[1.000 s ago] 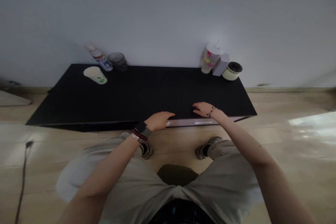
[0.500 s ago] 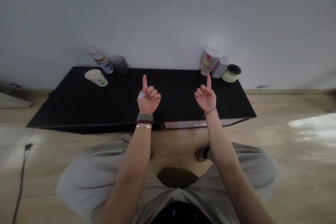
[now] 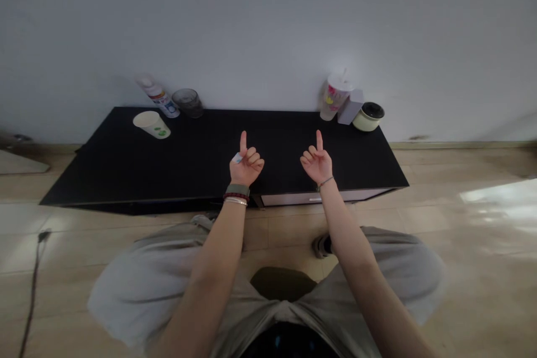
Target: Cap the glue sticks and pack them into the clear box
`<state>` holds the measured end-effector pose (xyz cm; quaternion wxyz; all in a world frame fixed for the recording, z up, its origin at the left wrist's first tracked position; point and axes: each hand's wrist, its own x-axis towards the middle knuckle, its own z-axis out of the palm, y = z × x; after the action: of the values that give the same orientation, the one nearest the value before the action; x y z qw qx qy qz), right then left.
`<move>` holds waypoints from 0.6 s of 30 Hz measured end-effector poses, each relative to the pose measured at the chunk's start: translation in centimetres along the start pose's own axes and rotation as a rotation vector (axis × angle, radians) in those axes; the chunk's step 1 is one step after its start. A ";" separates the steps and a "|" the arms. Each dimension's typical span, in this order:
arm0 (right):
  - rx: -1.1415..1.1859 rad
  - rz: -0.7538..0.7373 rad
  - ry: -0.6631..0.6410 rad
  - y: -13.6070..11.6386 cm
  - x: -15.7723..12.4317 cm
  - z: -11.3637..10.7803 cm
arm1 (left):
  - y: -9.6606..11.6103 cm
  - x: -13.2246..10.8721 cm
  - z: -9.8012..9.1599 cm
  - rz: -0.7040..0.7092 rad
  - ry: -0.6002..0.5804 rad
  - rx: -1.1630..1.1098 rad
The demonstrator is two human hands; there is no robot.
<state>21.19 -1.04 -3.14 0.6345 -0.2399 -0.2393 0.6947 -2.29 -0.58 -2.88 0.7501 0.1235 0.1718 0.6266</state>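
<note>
Above the black cabinet top (image 3: 201, 156), my left hand (image 3: 246, 165) is turned palm up and holds nothing. Its index finger points straight toward the wall while the other fingers are curled in. Something small and whitish is on its thumb. My right hand (image 3: 316, 163) mirrors this pose to the right, index finger stretched out and the rest folded, also without anything in it. A gap separates the two hands. Nearest to the right fingertip stands a clear lidded cup (image 3: 331, 102) with a straw and pink print.
At the back left are a white paper cup (image 3: 157, 126), a spray can (image 3: 161, 99) and a dark glass (image 3: 188, 103). A pale box (image 3: 351, 107) and a cream pot with a black lid (image 3: 368, 118) stand back right. A cable (image 3: 34, 291) lies on the floor.
Both hands have come closer together and slightly nearer to my body. Their pointing pose is the same, and the things on the cabinet have stayed in place.
</note>
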 end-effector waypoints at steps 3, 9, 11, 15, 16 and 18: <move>-0.037 -0.007 0.010 -0.3 0.1 0.5 | 0.0 0.1 0.2 0.006 -0.015 0.002; -0.122 -0.007 0.032 -0.3 -0.1 0.6 | 0.1 0.0 0.7 0.016 0.006 0.031; -0.134 -0.015 0.026 -0.2 -0.2 0.4 | 0.1 0.0 0.7 0.014 -0.002 0.031; -0.122 -0.030 -0.007 -0.3 0.0 0.5 | 0.2 -0.1 0.6 0.018 -0.019 0.031; -0.128 -0.031 -0.010 -0.4 0.0 0.6 | 0.2 0.0 0.7 0.020 -0.016 0.037; -0.149 -0.033 -0.009 -0.4 0.1 0.7 | 0.2 0.0 0.7 0.022 -0.011 0.045</move>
<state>21.07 -0.90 -2.31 0.6251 -0.2791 -0.2972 0.6656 -2.17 -0.49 -2.16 0.7410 0.1457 0.1805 0.6302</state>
